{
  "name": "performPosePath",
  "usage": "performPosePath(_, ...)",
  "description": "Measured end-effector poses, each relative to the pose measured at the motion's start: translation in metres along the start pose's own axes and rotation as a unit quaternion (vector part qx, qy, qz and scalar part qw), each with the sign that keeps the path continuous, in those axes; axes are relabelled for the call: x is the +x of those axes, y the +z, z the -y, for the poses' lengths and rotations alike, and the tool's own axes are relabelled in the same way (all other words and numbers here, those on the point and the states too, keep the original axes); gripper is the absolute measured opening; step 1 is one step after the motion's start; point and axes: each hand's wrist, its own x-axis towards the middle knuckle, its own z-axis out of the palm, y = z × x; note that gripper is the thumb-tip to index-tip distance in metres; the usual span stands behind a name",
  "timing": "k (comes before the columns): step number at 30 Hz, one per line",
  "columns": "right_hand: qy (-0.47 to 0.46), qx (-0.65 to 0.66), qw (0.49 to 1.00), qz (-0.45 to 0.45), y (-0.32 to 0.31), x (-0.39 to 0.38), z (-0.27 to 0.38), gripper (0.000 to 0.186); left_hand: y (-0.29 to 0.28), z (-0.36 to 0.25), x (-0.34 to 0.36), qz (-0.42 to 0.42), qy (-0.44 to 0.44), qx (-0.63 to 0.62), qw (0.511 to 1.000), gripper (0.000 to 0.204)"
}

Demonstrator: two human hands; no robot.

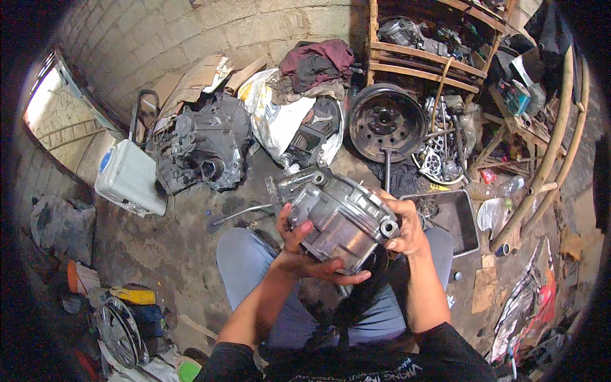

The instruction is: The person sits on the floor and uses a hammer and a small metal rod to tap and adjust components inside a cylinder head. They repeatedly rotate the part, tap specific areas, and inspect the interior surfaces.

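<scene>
A metal car alternator point(337, 219) is held above my lap, its ribbed silver housing around a brownish middle band. My left hand point(304, 251) cups its left side and underside, fingers spread along the casing. On the opposite side, my right hand point(409, 224) grips the end near a round mounting ear, the thumb close to the hole. The underside of the alternator is hidden. Behind it on the floor, a metal tool with a long handle point(245, 212) lies partly covered by the alternator.
A large gearbox point(207, 143) and a grey-white cooler box point(132, 175) stand at the left. Ahead are a white sack of parts point(270, 121) and a black wheel rim point(387, 122). A rectangular metal tray point(455, 223) sits by my right knee, near wooden poles point(550, 156).
</scene>
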Motion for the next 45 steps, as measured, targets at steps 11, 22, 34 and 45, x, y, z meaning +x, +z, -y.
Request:
performPosePath(11, 0.196, -0.008, 0.974, -0.113, 0.07, -0.007, 0.011, 0.073, -0.046, -0.006, -0.028, 0.026, -0.219, -0.094, 0.971, 0.047)
performPosePath(22, 0.27, -0.082, 0.93, -0.234, 0.082, -0.033, 0.028, 0.057, -0.033, -0.02, -0.014, 0.133, -0.191, -0.128, 0.964, 0.076)
performPosePath(34, 0.118, -0.294, 0.873, -0.371, 0.034, -0.131, 0.051, 0.076, 0.035, -0.083, -0.018, 0.195, -0.403, -0.344, 0.825, 0.122)
performPosePath(45, -0.026, -0.445, 0.851, -0.276, 0.009, -0.153, 0.102, 0.082, 0.078, -0.153, 0.023, 0.01, -0.745, -0.61, 0.27, 0.068)
